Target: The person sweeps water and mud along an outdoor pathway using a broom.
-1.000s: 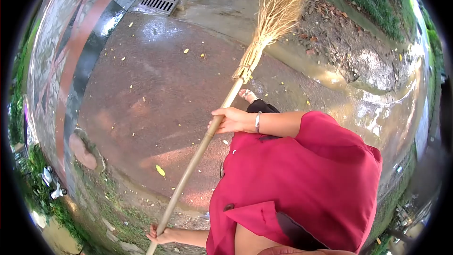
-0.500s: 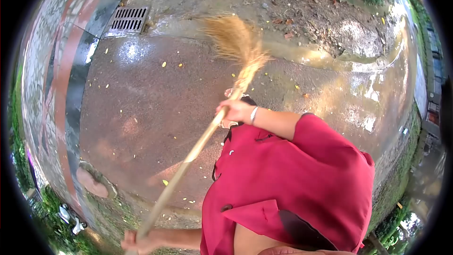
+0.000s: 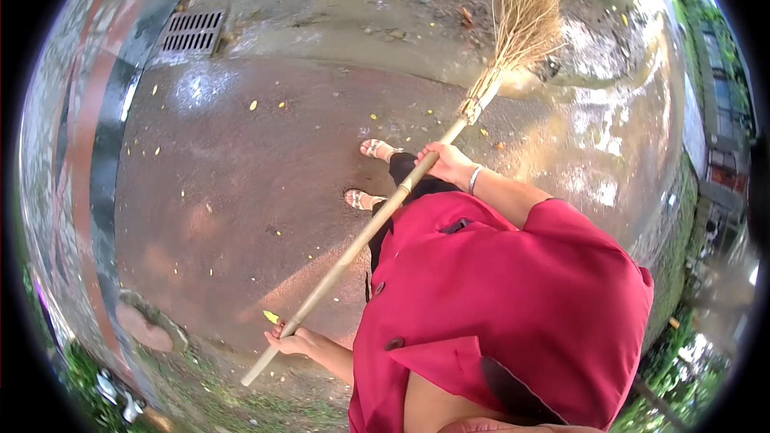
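A long straw broom (image 3: 361,242) slants across the view, from the handle's bare end at lower left to its fanned bristles (image 3: 527,20) at upper right. My right hand (image 3: 446,163), with a silver band at the wrist, is closed round the handle just below the bound straw. Lower down, my left hand (image 3: 290,340) grips the handle near its bare end. The bristles are over the wet ground beside the muddy patch; whether they touch it is unclear.
A metal drain grate (image 3: 192,32) lies at upper left. Small yellow leaves dot the wet pavement (image 3: 216,192). My sandalled feet (image 3: 377,149) stand near the middle. Brown leaves and mud (image 3: 597,52) are at upper right, and a stone-edged border (image 3: 152,325) at lower left.
The bristles have swung to the right, from near the middle to the muddy patch. My right hand has moved right and slightly up, my left hand up and right. Both feet now show more clearly.
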A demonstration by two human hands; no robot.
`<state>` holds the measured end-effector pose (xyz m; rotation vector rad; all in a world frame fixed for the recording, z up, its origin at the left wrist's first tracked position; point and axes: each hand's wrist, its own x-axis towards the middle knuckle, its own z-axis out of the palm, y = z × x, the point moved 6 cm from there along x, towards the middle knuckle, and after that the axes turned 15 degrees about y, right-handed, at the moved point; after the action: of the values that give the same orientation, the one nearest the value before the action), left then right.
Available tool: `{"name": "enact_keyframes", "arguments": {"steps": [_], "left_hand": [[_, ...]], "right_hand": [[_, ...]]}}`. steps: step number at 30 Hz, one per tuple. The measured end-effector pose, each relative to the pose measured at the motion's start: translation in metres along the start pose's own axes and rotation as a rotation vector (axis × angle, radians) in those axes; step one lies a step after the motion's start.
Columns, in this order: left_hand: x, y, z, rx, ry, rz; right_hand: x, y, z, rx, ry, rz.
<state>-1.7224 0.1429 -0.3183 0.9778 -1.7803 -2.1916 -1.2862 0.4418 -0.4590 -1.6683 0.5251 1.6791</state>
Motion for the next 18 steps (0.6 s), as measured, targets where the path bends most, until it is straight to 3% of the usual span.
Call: {"name": "enact_keyframes", "arguments": {"steps": [4, 8, 9, 11, 13, 15, 17, 18], "left_hand": [[0.029, 0.008, 0.028, -0.175, -0.216, -0.264], [-0.015, 0.061, 0.086, -0.285, -0.627, -0.193], [-0.035, 0.072, 0.099, -0.284, -0.642, -0.196], [-0.099, 0.097, 0.139, -0.382, -0.942, -0.133], [-0.172, 0.101, 0.165, -0.374, -1.062, -0.123], [-0.249, 0.099, 0.181, -0.369, -1.178, -0.111], [-0.345, 0.106, 0.184, -0.387, -1.598, -0.097], [-0.376, 0.112, 0.179, -0.381, -1.61, -0.094]], "right_hand": [[-0.04, 0.012, 0.012, 0.161, -0.298, 0.067], [-0.05, 0.022, 0.009, 0.302, -0.31, 0.187], [-0.053, 0.019, 0.007, 0.337, -0.342, 0.215], [-0.041, 0.007, 0.002, 0.411, -0.295, 0.201], [-0.025, -0.012, -0.002, 0.483, -0.104, 0.174], [0.04, -0.028, -0.012, 0.571, -0.19, 0.21], [0.04, -0.05, 0.004, 0.746, -0.234, 0.415], [0.064, -0.057, 0.02, 0.666, -0.365, 0.371]]}}
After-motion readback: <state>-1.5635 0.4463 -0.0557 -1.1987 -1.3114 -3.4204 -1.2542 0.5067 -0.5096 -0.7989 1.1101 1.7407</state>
